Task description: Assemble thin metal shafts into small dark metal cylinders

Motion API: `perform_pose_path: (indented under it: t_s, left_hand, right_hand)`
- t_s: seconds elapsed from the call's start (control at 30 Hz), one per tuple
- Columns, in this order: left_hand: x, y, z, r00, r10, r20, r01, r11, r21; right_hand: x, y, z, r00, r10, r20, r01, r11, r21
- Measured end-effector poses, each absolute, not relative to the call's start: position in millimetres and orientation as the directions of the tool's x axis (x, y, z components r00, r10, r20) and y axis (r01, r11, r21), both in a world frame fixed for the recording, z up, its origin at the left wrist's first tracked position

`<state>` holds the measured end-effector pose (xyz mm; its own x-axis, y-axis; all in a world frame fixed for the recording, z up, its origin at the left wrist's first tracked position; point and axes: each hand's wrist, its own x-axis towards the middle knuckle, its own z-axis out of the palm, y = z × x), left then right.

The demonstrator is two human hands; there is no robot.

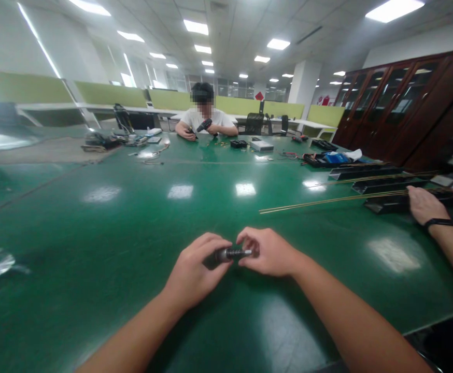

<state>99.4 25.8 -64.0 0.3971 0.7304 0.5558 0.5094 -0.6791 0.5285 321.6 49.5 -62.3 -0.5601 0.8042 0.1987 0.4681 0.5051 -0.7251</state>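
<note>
My left hand (199,264) is closed around a dark cylindrical metal part with a coil spring and a silver tip (234,253). The part lies nearly level, its tip pointing right. My right hand (267,251) is curved around the space at that tip, thumb and fingers apart. Whether any finger behind touches the tip, I cannot tell. Both hands are just above the green tabletop (133,223), and the left palm hides the rear end of the part.
To the right, another person's hand (428,204) rests by thin brass-coloured rods (308,205) on black channels (390,202). Across the table a person (207,116) holds a power drill (204,125). A toolbox (323,159) and a white box (262,145) stand farther back.
</note>
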Motion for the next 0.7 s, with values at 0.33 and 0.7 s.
perform_pose_path:
  t_s: [0.33,0.7]
  left_hand:
    - [100,28,-69,0.3,0.844,0.444,0.536,-0.535,0.653]
    - [101,32,-76,0.322,0.872,0.369,0.436,-0.483,0.759]
  right_hand:
    - [321,52,-68,-0.584,0.795,0.165,0.465,0.494,-0.735]
    - [321,52,-66,-0.602,0.773,0.2,0.481,0.551,-0.682]
